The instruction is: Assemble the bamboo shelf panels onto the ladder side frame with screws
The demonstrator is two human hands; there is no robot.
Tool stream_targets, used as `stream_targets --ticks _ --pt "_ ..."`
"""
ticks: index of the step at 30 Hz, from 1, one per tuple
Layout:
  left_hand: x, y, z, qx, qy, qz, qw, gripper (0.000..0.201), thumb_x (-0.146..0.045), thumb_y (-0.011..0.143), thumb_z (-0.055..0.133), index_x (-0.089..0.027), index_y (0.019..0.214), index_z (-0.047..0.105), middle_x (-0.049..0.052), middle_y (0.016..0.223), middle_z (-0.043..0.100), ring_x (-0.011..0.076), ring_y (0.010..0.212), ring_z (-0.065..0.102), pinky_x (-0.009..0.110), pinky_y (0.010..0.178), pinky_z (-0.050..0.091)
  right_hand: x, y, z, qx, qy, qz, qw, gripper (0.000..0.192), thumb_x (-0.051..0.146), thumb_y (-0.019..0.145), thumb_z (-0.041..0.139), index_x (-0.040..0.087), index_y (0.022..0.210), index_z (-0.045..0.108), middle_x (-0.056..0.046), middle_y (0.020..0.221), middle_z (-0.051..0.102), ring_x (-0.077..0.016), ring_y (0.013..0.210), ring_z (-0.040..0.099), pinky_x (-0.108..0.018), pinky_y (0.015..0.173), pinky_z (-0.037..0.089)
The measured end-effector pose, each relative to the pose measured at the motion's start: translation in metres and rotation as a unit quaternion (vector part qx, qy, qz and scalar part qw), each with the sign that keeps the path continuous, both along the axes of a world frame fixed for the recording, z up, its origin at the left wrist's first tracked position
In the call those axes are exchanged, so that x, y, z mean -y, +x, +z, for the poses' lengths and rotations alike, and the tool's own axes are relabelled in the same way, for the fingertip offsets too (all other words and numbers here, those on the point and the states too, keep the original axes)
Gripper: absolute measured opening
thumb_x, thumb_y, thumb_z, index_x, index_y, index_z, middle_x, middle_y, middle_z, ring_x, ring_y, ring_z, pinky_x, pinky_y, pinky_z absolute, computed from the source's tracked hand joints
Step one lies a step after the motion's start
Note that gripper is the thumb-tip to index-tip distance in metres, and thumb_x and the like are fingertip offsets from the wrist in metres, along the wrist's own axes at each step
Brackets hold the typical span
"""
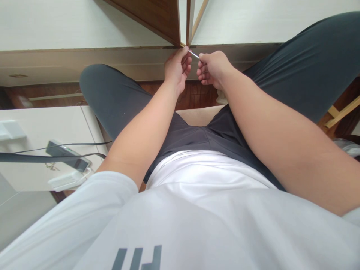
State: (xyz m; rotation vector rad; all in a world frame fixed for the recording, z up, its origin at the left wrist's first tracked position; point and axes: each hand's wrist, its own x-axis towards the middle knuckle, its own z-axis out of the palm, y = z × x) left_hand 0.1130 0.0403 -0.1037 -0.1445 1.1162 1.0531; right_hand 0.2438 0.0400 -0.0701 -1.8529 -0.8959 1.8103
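My right hand (215,69) pinches a thin silvery metal rod (194,55) between thumb and forefinger, its other fingers curled. The rod slants up to the left, and its far end meets the thumb of my left hand (177,67). My left thumb and forefinger are closed at the lower corner of a brown wooden piece (160,18); what lies between them is hidden. Beside that corner, a narrow wooden strip (190,22) and a paler strip (200,19) rise from the same spot on the white tabletop (70,26), at its near edge.
My dark-trousered legs (112,93) flank the table's front. On the left, a white cabinet top (36,123) carries a phone-like device (67,155), a white block (66,181), small keys (51,166) and dark straps (50,157). Pale wooden bars (344,112) stand at the right.
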Motion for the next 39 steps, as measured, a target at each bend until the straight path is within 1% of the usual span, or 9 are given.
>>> stream_targets --ticks 4,12,18,22,25,28,32,35,39 --pt "0.000 0.001 0.002 0.011 -0.015 0.015 1.000 0.020 -0.054 0.071 0.072 -0.053 0.091 0.068 -0.004 0.068 0.072 0.0265 0.106 0.071 0.039 0.063 0.058 -0.001 0.001 -0.002 -0.033 -0.025 -0.013 0.999 0.040 0.033 0.105 0.043 0.024 0.066 0.051 -0.001 0.063 0.059 -0.0143 0.053 0.051 -0.030 0.059 0.044" --pt "0.000 0.001 -0.001 -0.015 0.026 0.022 0.999 0.020 -0.033 0.077 0.076 -0.046 0.090 0.068 -0.005 0.074 0.074 0.0213 0.090 0.073 0.031 0.057 0.056 -0.003 0.002 -0.004 -0.084 -0.063 -0.036 0.994 0.036 0.034 0.101 0.047 0.024 0.066 0.047 0.000 0.060 0.057 -0.0139 0.052 0.050 -0.032 0.063 0.045" --pt "0.000 -0.001 -0.005 -0.042 0.058 0.012 0.997 0.021 -0.025 0.077 0.079 -0.039 0.088 0.068 -0.004 0.074 0.072 0.0184 0.087 0.073 0.025 0.055 0.055 0.000 -0.002 0.004 -0.041 -0.040 -0.041 0.998 0.029 0.030 0.106 0.041 0.023 0.080 0.051 0.002 0.060 0.058 -0.0140 0.050 0.052 -0.028 0.052 0.042" --pt "-0.001 -0.001 -0.005 -0.011 0.029 0.017 0.999 0.018 -0.037 0.078 0.076 -0.045 0.093 0.069 -0.003 0.073 0.074 0.0238 0.098 0.073 0.033 0.063 0.059 0.001 -0.004 0.007 -0.020 0.004 -0.039 0.999 0.024 0.027 0.106 0.047 0.024 0.082 0.049 0.005 0.060 0.059 -0.0119 0.049 0.052 -0.024 0.048 0.041" --pt "-0.001 -0.001 -0.005 -0.043 0.045 0.003 0.998 0.011 -0.035 0.077 0.076 -0.042 0.083 0.069 -0.003 0.075 0.074 0.0239 0.101 0.072 0.033 0.065 0.059 0.004 -0.005 0.007 -0.003 0.045 -0.034 0.998 0.028 0.023 0.106 0.047 0.023 0.078 0.046 0.006 0.058 0.058 -0.0100 0.046 0.050 -0.021 0.044 0.039" --pt "0.000 -0.002 -0.005 -0.090 0.083 -0.026 0.992 0.013 -0.029 0.079 0.075 -0.036 0.073 0.065 -0.003 0.077 0.074 0.0204 0.096 0.072 0.028 0.062 0.056 0.005 -0.007 0.009 -0.001 0.057 -0.036 0.998 0.030 0.022 0.107 0.048 0.022 0.077 0.045 0.006 0.058 0.058 -0.0087 0.044 0.049 -0.019 0.043 0.039" --pt "0.001 -0.002 -0.005 -0.095 0.099 -0.034 0.990 0.019 -0.028 0.086 0.071 -0.032 0.069 0.063 -0.003 0.078 0.073 0.0156 0.082 0.069 0.024 0.058 0.054 0.005 -0.007 0.012 -0.003 0.061 -0.044 0.997 0.028 0.019 0.107 0.050 0.022 0.079 0.048 0.007 0.059 0.058 -0.0069 0.043 0.048 -0.017 0.045 0.042" --pt "0.001 -0.003 -0.004 -0.081 0.088 -0.029 0.992 0.020 -0.030 0.088 0.071 -0.031 0.070 0.064 -0.002 0.076 0.072 0.0144 0.077 0.068 0.023 0.057 0.053 0.004 -0.007 0.012 -0.008 0.063 -0.052 0.997 0.025 0.017 0.106 0.051 0.021 0.081 0.050 0.007 0.059 0.058 -0.0067 0.043 0.046 -0.017 0.045 0.041" --pt "0.002 -0.002 -0.001 -0.043 0.034 -0.002 0.998 0.009 -0.034 0.083 0.076 -0.038 0.082 0.068 -0.002 0.075 0.073 0.0194 0.083 0.072 0.028 0.058 0.056 0.004 -0.006 0.009 -0.021 0.068 -0.057 0.996 0.022 0.015 0.103 0.053 0.020 0.082 0.053 0.006 0.059 0.059 -0.0072 0.044 0.047 -0.018 0.045 0.041"
